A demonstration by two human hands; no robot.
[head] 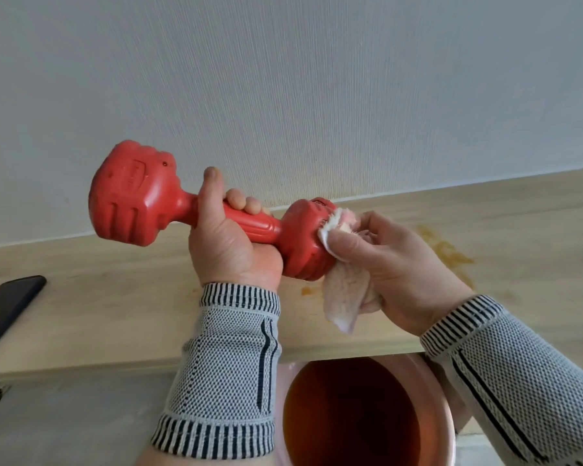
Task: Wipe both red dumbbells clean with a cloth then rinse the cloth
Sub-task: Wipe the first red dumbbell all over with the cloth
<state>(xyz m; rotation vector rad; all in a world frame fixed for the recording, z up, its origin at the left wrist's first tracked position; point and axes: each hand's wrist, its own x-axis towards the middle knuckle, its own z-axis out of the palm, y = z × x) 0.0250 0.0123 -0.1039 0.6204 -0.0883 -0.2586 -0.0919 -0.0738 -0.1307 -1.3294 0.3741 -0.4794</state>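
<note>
fingers (246, 201) wrap dumbbell (142, 193) handle | right hand (394, 264) presses cloth (342, 297) on end

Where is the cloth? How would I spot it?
Find the red dumbbell held up before the pale wall. At its right end, the right hand pinches the cloth against it. It is the only soft, fuzzy, whitish-pink thing, hanging down limp.

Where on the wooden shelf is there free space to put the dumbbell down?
The wooden shelf is bare between the black phone at its left end and the left hand. Further right it is stained orange. Below, the pink bucket fills the space between the forearms.
</note>
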